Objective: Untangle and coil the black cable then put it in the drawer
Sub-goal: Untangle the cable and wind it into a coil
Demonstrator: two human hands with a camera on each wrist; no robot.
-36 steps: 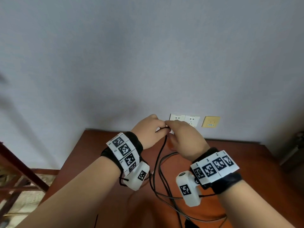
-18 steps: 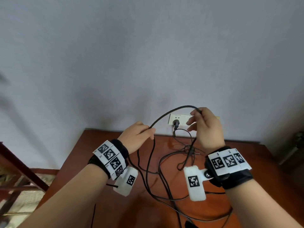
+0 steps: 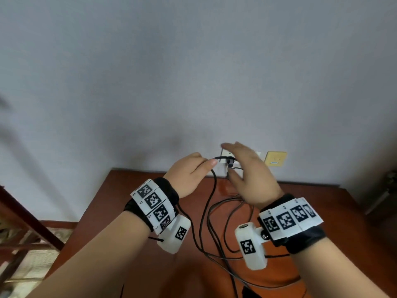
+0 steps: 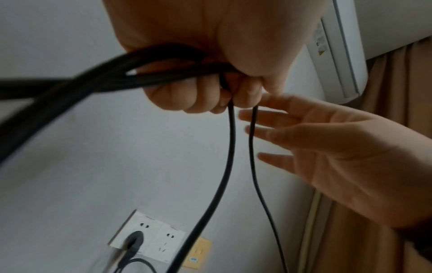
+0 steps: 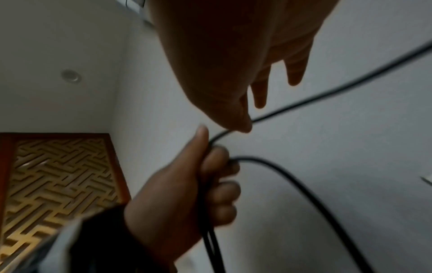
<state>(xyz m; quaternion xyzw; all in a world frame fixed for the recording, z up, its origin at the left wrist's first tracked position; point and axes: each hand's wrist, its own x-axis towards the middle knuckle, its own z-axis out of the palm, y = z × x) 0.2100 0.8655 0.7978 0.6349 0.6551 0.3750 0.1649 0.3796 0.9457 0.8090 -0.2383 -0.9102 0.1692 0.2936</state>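
Observation:
The black cable hangs in loops from my left hand, which grips several strands in a fist above the wooden table. In the left wrist view the gathered strands cross the palm and two strands drop from the curled fingers. My right hand is beside it, fingers straight and spread, holding nothing; its thumb lies next to a cable strand. More cable lies loosely on the table. No drawer is in view.
White wall sockets sit just behind the hands, one with a black plug in it, and a yellow plate beside them. A wooden lattice screen stands left. An air conditioner and curtain are at the right.
My right hand had pulled a stretch of cable up and to the right in a pinch; it has brought it to the left hand and let go, fingers now straight. The left hand rose slightly.

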